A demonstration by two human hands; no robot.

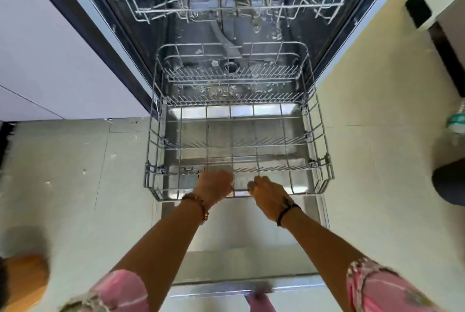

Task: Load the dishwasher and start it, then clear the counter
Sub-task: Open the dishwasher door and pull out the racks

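I see both hands, left hand and right hand, fingers curled over the front edge of the empty grey wire lower rack, drawn out over the open steel door for loading.

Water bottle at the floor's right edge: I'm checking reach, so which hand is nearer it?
Right. The right hand grips the lower rack's front rim, left of the water bottle; the left hand grips farther left.

Far right of the hands, a plastic water bottle on pale floor tiles; far left, white cabinet panels.
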